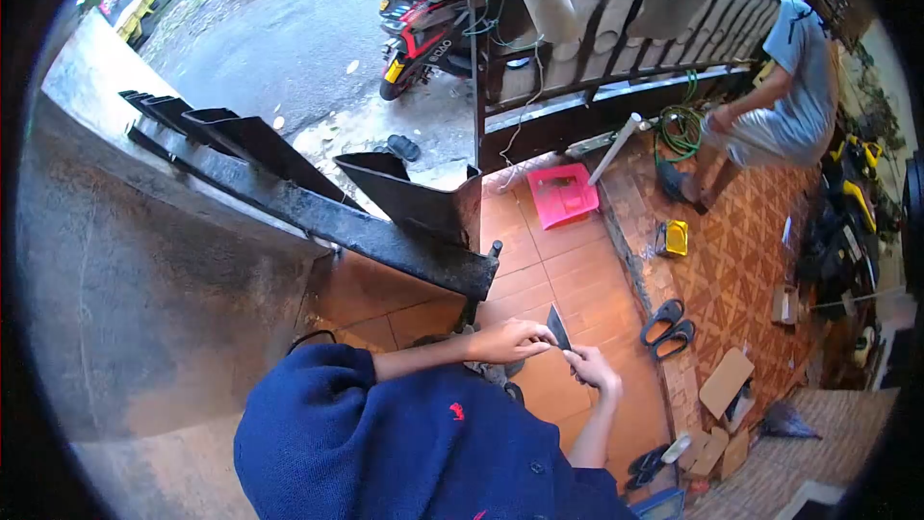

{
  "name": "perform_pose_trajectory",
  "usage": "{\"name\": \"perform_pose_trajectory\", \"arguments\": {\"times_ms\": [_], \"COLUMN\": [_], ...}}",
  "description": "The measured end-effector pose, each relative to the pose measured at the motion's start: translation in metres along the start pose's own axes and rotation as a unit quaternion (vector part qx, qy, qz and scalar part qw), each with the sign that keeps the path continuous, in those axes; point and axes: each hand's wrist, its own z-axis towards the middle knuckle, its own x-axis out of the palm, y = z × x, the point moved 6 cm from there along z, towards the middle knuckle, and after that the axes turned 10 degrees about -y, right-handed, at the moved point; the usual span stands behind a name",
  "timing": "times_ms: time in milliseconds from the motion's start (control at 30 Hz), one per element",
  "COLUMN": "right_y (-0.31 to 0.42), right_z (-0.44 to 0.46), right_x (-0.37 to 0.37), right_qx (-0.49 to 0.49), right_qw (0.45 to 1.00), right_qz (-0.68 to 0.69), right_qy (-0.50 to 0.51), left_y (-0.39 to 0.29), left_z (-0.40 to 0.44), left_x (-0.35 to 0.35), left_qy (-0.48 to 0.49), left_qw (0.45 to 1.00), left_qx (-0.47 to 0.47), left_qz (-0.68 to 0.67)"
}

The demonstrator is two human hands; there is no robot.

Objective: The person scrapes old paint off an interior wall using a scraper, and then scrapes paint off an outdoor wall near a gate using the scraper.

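Note:
In front of my navy shirt, both hands meet on a small scraper-like tool (557, 325) with a dark, flat, pointed blade. My right hand (594, 369) is closed round its lower end, so the handle is mostly hidden. From the left, my left hand (520, 340) reaches across with its fingertips pinched at the blade's side. The blade points up and away from me, above the orange floor tiles (568, 274).
A person (794, 96) sits at the right, near a coiled green hose (680, 132). A pink basin (562, 195), a yellow-topped tin (673, 238) and black sandals (668, 329) lie ahead. To the left stands a dark metal gate (318, 207); a motorcycle (423, 48) is parked outside.

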Motion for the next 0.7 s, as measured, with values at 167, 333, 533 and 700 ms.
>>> {"name": "perform_pose_trajectory", "arguments": {"times_ms": [167,333,533,700], "right_y": [-0.01,-0.063,-0.109,-0.094], "right_z": [-0.007,-0.023,-0.022,0.001], "right_x": [0.001,0.013,0.015,-0.037], "right_qx": [-0.017,0.043,0.099,0.081], "right_qw": [0.998,0.985,0.969,0.976], "right_qz": [0.062,0.153,0.225,0.2], "right_qy": [-0.026,-0.069,-0.023,0.01], "left_y": [0.002,0.0,0.009,-0.002], "left_z": [0.005,0.009,0.026,0.06], "left_x": [0.008,0.01,0.014,0.019], "left_qy": [0.075,0.05,0.059,-0.016], "left_qw": [0.996,0.998,0.996,0.993], "left_qx": [-0.015,0.003,-0.037,-0.057], "left_qz": [0.036,0.032,0.058,0.098]}}
